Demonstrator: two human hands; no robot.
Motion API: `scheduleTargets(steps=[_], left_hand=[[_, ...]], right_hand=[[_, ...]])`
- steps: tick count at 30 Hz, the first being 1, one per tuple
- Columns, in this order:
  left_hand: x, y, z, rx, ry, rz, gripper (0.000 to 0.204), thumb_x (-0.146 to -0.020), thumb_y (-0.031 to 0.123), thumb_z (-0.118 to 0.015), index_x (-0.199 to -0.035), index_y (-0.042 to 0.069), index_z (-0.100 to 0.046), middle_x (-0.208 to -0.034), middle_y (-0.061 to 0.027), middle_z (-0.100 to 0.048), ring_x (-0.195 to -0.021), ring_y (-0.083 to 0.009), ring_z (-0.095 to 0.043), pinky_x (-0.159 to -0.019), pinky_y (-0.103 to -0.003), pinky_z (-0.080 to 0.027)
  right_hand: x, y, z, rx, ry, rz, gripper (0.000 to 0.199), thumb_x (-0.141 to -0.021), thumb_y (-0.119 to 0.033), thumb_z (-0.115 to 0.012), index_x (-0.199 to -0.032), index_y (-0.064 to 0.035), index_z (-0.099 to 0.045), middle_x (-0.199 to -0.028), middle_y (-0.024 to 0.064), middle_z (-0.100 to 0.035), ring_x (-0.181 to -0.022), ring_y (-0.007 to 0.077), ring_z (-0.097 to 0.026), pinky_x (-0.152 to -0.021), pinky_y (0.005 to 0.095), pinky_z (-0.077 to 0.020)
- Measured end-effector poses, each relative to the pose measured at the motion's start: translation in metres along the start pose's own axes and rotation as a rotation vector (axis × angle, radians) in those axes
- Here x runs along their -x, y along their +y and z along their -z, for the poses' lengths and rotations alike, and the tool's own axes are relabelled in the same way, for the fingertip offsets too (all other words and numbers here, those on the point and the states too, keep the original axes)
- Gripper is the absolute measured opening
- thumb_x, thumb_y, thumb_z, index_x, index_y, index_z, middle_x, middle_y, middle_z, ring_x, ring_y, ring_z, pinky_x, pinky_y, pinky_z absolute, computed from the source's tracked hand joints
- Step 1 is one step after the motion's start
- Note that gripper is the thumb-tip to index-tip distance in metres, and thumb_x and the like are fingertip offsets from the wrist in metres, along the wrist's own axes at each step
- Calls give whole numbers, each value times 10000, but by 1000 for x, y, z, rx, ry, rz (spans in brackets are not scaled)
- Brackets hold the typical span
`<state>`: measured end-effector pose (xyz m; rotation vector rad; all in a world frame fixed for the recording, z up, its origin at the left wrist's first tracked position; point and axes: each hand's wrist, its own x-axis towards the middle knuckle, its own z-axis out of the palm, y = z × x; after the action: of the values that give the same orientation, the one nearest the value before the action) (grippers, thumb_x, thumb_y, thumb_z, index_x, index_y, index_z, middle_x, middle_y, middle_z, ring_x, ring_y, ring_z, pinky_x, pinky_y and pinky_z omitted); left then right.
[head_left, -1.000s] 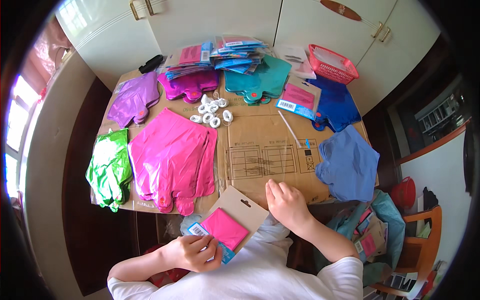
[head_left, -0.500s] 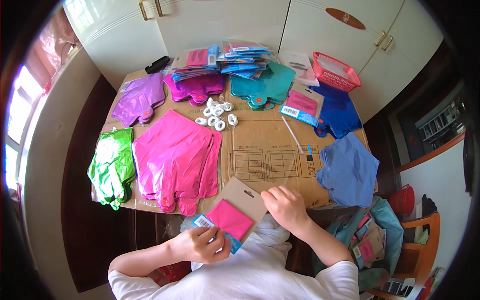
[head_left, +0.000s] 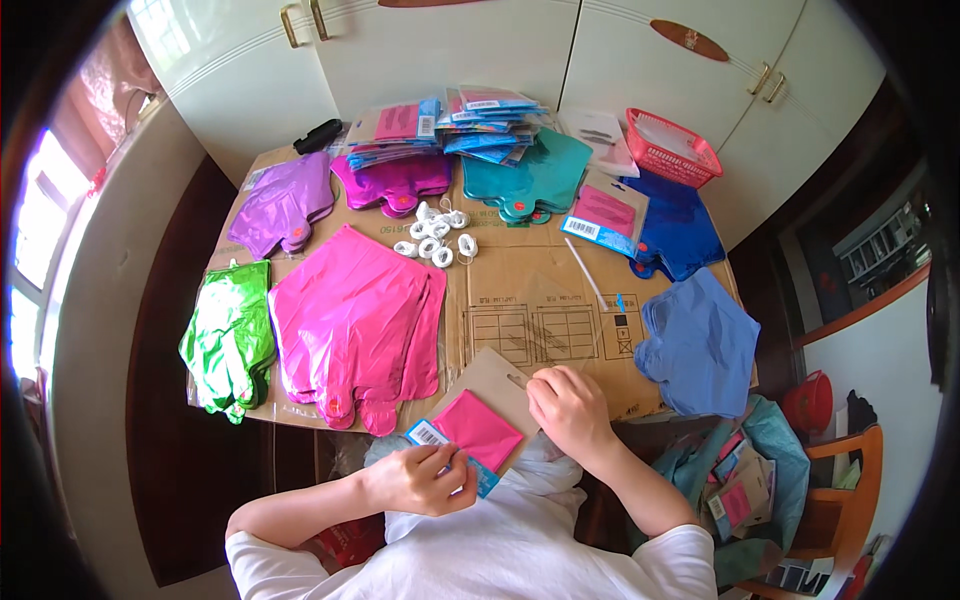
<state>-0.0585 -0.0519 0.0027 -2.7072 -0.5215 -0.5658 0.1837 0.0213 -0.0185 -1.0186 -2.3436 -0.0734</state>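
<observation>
A flat package (head_left: 481, 430) is held tilted at the near edge of the table, over my lap. It has a brown card with a hang hole, a folded pink foil piece and a blue strip with a barcode along the bottom. My left hand (head_left: 425, 480) is closed on its lower blue edge. At the upper right edge my right hand (head_left: 570, 408) is closed in a pinch on the package by the hang hole. Large pink foil balloons (head_left: 350, 320) lie flat to the left of it, with small white ribbon coils (head_left: 436, 235) beyond.
Green (head_left: 228, 335), purple (head_left: 285, 205), teal (head_left: 530, 180), dark blue (head_left: 680, 230) and pale blue (head_left: 700, 340) foil balloons ring the cardboard-covered table (head_left: 520, 270). Stacked packages (head_left: 490, 120), a red basket (head_left: 672, 148) and a white straw (head_left: 585, 272) lie there too. A teal bag (head_left: 780, 440) holds more packages at right.
The package has shifted slightly right and up, with my left hand moving along with it. My right hand has barely moved and both hands remain closed.
</observation>
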Motion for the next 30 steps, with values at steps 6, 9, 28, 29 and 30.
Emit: scheduleTargets(steps=[6,9,28,29,30], left_hand=[[7,-7,42,27,119,46,200,-693,92,-674,-852,132,-560,-873,-44,-612,-771,-156,-652,-587,-203,-539],[18,-2,55,-17,171,56,220,-682,96,-672,-873,132,-570,-892,-45,-619,-758,-142,-652,-573,-197,-538],[73,147,6,118,354,432,131,-758,86,-617,-887,73,-598,-912,-80,-641,-763,-144,-651,-562,-206,-500],[77,149,8,112,348,454,128,-756,85,-619,-883,72,-603,-910,-78,-642,-762,-143,-652,-564,-205,-501],[80,151,9,112,344,474,126,-754,84,-621,-879,71,-609,-908,-77,-643,-761,-142,-653,-566,-204,-503]], right_hand=[[-31,27,38,114,119,-126,140,-728,-31,-648,-834,-85,-575,-780,39,-618,-694,209,-620,-590,330,-502],[-66,37,57,70,268,-108,169,-748,-14,-640,-898,-76,-592,-823,47,-643,-707,216,-622,-598,336,-502],[-18,-296,-224,-517,-852,871,102,-780,-134,-548,-824,-87,-627,-763,129,-671,-744,307,-680,-610,424,-542],[-7,-301,-241,-499,-860,887,103,-784,-139,-540,-826,-93,-622,-772,122,-672,-750,304,-679,-615,423,-542],[4,-307,-254,-480,-871,895,104,-789,-144,-532,-829,-98,-617,-781,115,-672,-756,300,-679,-621,422,-542]])
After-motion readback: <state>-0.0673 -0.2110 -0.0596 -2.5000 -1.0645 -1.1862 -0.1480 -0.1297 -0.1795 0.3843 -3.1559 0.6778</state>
